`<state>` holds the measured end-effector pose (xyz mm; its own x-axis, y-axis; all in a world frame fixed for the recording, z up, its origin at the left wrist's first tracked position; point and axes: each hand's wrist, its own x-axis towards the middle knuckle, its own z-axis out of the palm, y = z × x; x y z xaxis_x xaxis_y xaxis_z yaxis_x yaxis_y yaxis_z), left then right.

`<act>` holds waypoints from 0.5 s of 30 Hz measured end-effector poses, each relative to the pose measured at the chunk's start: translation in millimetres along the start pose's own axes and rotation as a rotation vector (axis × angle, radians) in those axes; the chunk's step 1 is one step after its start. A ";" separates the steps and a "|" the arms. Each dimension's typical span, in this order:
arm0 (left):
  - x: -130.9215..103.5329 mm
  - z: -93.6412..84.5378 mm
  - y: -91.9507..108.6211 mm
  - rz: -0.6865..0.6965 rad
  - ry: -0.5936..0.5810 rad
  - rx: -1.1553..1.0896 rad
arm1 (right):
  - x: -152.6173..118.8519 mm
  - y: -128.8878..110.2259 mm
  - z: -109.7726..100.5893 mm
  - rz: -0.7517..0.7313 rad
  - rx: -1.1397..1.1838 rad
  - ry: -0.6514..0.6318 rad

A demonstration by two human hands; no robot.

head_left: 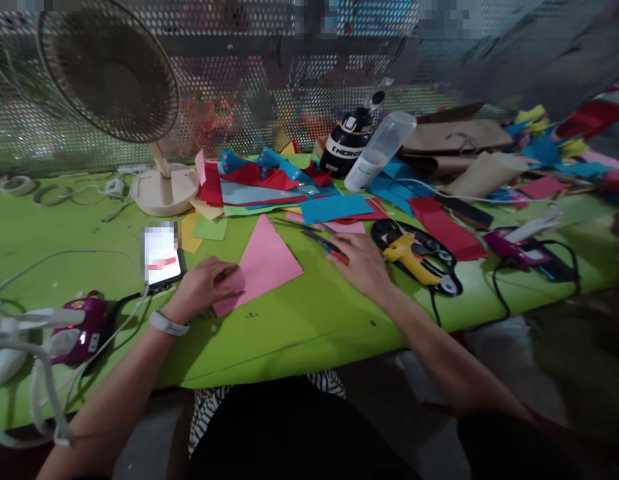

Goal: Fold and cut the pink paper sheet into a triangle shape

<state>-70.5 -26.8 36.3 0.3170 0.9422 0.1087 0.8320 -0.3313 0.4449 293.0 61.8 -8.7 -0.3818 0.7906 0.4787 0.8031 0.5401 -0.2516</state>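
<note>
A pink paper triangle (pixel 266 261) lies on the green table (pixel 299 320). My left hand (pixel 206 285) presses on its lower left corner, fingers curled over the paper. My right hand (pixel 362 263) lies flat to the right of the triangle, its fingers on the handles of a pair of red-and-black scissors (pixel 325 245) lying on the table. Whether the fingers grip the scissors or only touch them is unclear.
A phone (pixel 162 257) lies left of my left hand. A yellow glue gun (pixel 412 259) rests on a black tray to the right. Coloured paper sheets (pixel 269 187), bottles (pixel 379 150), a desk fan (pixel 139 113), purple devices (pixel 82 330) and cables crowd the table.
</note>
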 end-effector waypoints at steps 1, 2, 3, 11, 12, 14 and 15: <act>0.1 -1.3 0.0 0.009 -0.003 -0.037 | 6.9 -9.5 2.3 -0.032 0.047 -0.029; 0.2 -2.4 0.2 0.021 -0.004 -0.072 | 14.4 -19.1 5.1 -0.055 0.100 -0.055; 0.1 -3.2 0.6 0.034 -0.001 -0.104 | 22.1 -28.5 8.3 -0.059 0.149 -0.076; -2.4 0.0 1.9 0.145 0.224 -0.216 | 58.6 -71.3 24.0 0.216 0.673 -0.418; -2.8 0.6 2.0 0.142 0.263 -0.242 | 59.8 -72.5 22.9 0.221 0.746 -0.442; -3.6 1.2 3.1 0.130 0.322 -0.285 | 61.6 -73.7 18.7 0.201 0.883 -0.528; -4.0 1.4 4.0 0.123 0.332 -0.301 | 62.6 -74.1 15.7 0.180 0.937 -0.586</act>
<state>-67.7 -32.0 36.4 0.2009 0.8784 0.4337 0.6126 -0.4581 0.6441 202.5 75.9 26.7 -0.6498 0.7592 -0.0366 0.3007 0.2126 -0.9297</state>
